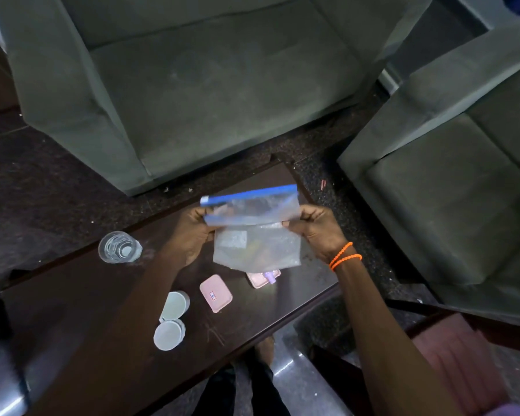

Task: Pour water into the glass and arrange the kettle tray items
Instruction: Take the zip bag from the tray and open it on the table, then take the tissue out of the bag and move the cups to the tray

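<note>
Both hands hold a clear zip bag point(257, 238) with a blue seal strip above the dark wooden table point(87, 295). My left hand point(192, 232) pinches the bag's left top corner and my right hand point(315, 228) pinches the right top corner. Small coloured items show faintly inside the bag. A clear drinking glass point(119, 247) holding some water stands upright on the table to the left. The kettle and its tray are out of sight.
On the table below the bag lie a pink lidded box point(216, 292), a second pink box with a small purple item point(263, 277) partly hidden by the bag, and two pale round containers point(171, 321). Grey sofas point(192, 85) flank the table behind and right.
</note>
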